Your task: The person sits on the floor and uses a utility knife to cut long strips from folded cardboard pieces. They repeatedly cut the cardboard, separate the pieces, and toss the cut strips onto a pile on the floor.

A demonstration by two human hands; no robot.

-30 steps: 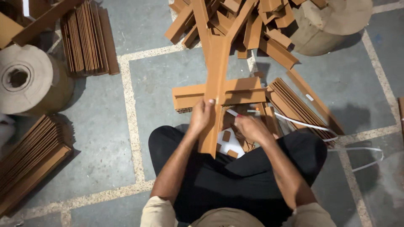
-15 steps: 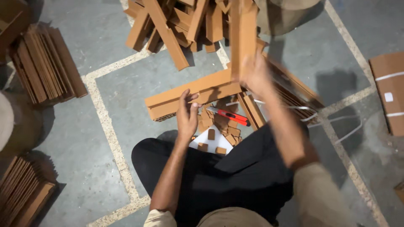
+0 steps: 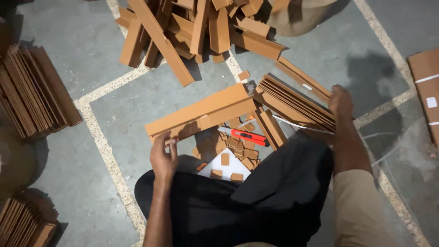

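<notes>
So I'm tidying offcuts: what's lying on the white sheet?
Three small brown cardboard offcuts lie on the white sheet. The dark trousers cover its near edge, so anything there is hidden.

Red utility knife point(image 3: 247, 136) — cardboard scraps point(image 3: 238, 151)

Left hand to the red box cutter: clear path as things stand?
Probably yes. The left hand rests at the end of the long cardboard strip; the red cutter lies uncovered just beyond, only small cardboard offcuts around it.

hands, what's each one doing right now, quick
Left hand: open, fingertips on the end of the long cardboard angle strip.
Right hand: resting on the stack of cardboard strips; grip cannot be told.
</notes>
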